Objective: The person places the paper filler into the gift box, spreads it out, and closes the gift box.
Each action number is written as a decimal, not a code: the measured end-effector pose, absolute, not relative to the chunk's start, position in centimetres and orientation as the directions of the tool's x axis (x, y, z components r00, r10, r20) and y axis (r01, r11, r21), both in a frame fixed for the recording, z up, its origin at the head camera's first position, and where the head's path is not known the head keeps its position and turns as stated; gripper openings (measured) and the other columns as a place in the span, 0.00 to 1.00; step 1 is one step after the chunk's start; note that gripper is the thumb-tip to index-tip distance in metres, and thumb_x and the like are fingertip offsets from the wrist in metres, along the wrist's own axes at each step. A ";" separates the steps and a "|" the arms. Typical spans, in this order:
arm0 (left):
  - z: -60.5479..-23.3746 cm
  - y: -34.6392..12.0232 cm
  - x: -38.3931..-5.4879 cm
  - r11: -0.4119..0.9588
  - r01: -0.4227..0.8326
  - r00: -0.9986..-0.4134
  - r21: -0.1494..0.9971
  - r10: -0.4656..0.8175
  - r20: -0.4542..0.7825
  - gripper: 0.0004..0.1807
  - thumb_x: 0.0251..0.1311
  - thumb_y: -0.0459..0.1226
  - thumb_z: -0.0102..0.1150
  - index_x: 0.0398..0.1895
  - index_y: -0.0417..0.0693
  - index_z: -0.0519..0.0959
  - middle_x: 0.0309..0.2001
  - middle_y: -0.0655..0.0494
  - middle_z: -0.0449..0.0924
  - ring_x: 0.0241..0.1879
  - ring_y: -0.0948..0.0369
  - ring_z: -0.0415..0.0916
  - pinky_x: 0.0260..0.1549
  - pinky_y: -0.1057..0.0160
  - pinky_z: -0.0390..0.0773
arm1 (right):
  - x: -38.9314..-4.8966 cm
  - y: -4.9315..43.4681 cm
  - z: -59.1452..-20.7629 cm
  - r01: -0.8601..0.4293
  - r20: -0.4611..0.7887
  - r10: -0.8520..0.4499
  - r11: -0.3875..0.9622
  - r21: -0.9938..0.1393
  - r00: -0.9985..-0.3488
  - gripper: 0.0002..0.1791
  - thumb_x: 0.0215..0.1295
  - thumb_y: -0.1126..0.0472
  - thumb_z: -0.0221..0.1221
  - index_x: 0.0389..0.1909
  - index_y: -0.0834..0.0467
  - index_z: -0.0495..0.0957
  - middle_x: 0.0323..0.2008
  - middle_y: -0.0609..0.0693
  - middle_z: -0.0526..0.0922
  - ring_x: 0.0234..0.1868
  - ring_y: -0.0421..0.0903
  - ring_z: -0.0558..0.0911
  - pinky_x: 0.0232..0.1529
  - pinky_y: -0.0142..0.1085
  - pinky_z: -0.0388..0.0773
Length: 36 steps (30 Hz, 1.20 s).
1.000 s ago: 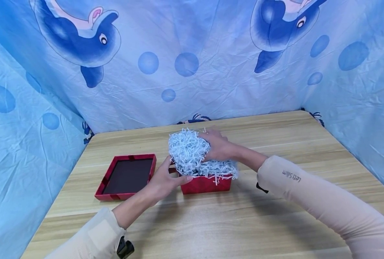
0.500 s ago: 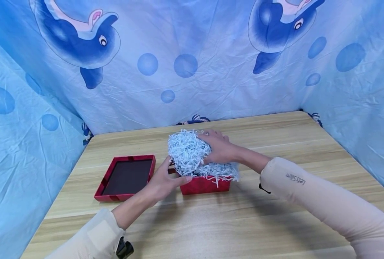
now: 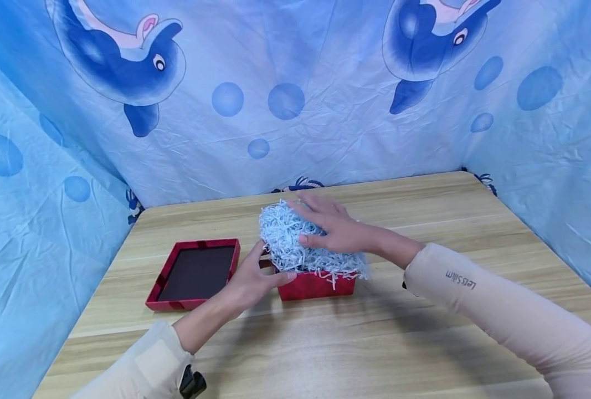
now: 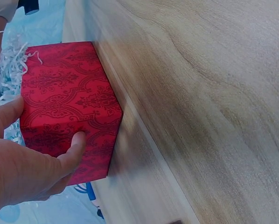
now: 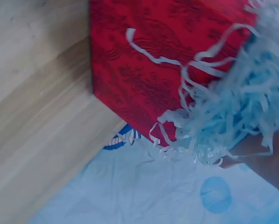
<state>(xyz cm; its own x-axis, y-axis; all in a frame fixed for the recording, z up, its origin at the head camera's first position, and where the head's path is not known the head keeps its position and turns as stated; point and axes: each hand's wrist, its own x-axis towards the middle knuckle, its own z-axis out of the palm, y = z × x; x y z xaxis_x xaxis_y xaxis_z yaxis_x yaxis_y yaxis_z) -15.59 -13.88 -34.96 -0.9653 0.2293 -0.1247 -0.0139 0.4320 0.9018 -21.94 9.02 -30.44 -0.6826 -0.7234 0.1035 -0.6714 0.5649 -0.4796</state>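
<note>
A red patterned gift box (image 3: 317, 286) stands near the middle of the wooden table, heaped with pale blue shredded paper (image 3: 286, 233). My left hand (image 3: 247, 282) grips the box's left end, thumb at the front corner by the rim. In the left wrist view, the left hand (image 4: 32, 163) has a fingertip against the red side. My right hand (image 3: 337, 227) lies over the paper heap, fingers spread and nearly straight. The right wrist view shows loose paper strands (image 5: 242, 98) hanging down the box wall (image 5: 144, 70).
Left of the box, a red box lid (image 3: 236, 260) with a dark inside lies upturned on the table (image 3: 425, 343). Blue cloth (image 3: 335, 149) printed with dolphins hangs behind the table and at both sides.
My right hand's fingers have opened out and moved left over the paper. Earlier they were bent at the heap's right side. The left hand and the box stay in place.
</note>
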 end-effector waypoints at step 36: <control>-34.7 -14.0 -15.7 0.394 -0.048 -0.965 0.918 0.218 -0.144 0.43 0.52 0.42 0.71 0.70 0.61 0.58 0.68 0.51 0.61 0.64 0.48 0.65 0.50 0.53 0.79 | -22.1 6.6 -31.5 -0.672 -0.205 -0.708 0.706 -0.221 -0.676 0.40 0.71 0.38 0.45 0.76 0.48 0.44 0.77 0.45 0.37 0.76 0.45 0.33 0.71 0.57 0.33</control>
